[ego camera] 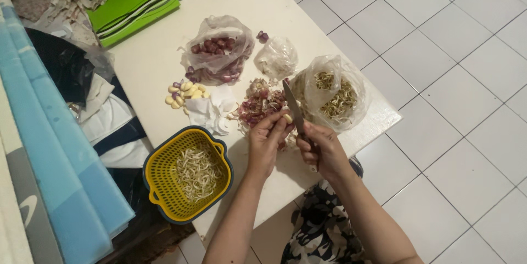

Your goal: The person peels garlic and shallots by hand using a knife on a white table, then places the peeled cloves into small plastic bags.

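My left hand (265, 139) pinches a small pale garlic clove (287, 117) between its fingertips, over a heap of reddish peelings (258, 102). My right hand (324, 148) grips the handle of a kitchen knife (295, 111), whose blade points up and away, its edge next to the clove. Peeled pale cloves (186, 92) lie in a small pile to the left on the white table (159, 49). A clear bag of red shallots (217, 49) sits behind them.
A yellow colander in a blue bowl (186, 173) holds bean sprouts at the table's near left. A clear bag of sprout trimmings (335, 95) sits at the right edge, a smaller bag (276, 58) behind it. A green folder (132, 6) lies far left. White floor tiles spread to the right.
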